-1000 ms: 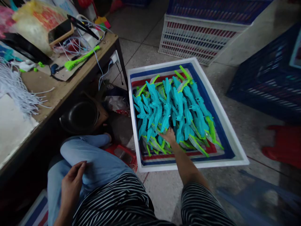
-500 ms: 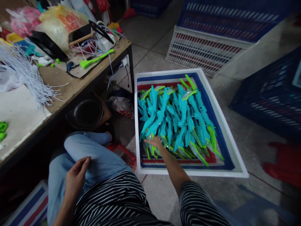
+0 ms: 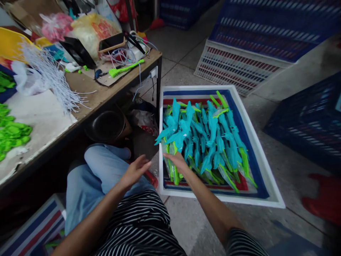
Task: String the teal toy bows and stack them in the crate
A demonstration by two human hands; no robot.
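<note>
Head view: a cluttered workbench (image 3: 80, 83) runs down the left, and beside it on the floor sits a white tray (image 3: 234, 200) with a striped red, white and blue inside. Turquoise-and-lime pieces (image 3: 212, 129) lie across the tray in a dense, overlapping pile. Over the past half second the left hand (image 3: 136, 172) has come off the lap and out towards the tray's left rim; it is loosely spread, holds nothing and stops just short of the rim. The right hand (image 3: 176, 160) is at the near left end of the pile, thumb spread, its other fingers partly hidden, so I cannot tell whether it grips. Some turquoise tips there now poke over the left rim, which they did not earlier, so the handling seems to be turning two-handed at that end
</note>
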